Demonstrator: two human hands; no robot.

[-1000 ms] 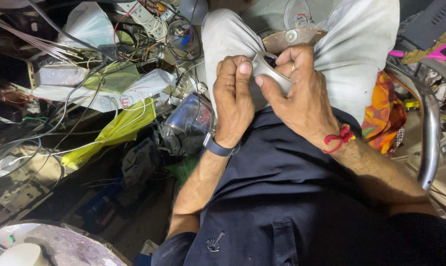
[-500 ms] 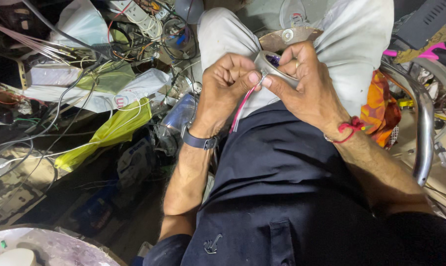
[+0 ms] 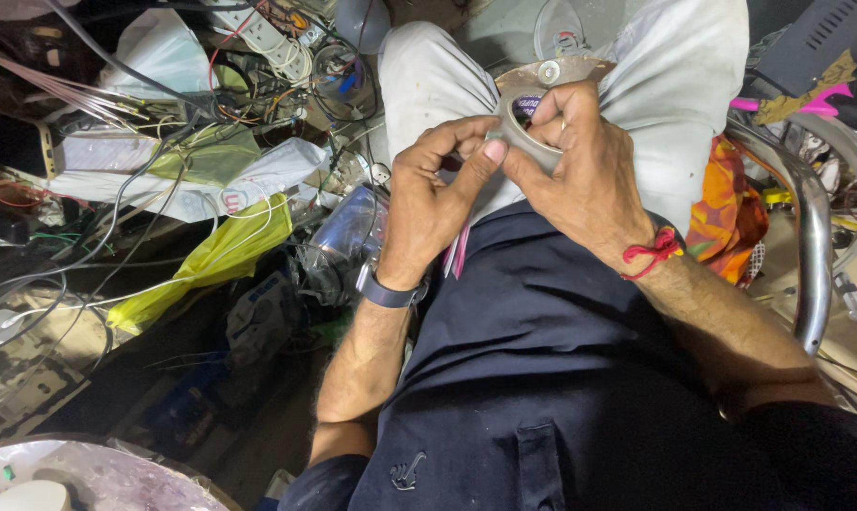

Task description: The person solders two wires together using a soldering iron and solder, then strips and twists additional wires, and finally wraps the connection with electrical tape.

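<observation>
floor | dim, cluttered | tangled wires, yellow plastic bag, white bags, possibly a metal can

**Clutter Beside the Seat**

A yellow plastic bag lay among tangled wires at the left. A white power strip sat near the top edge. A curved chrome tube ran down the right, beside orange patterned cloth.
</observation>
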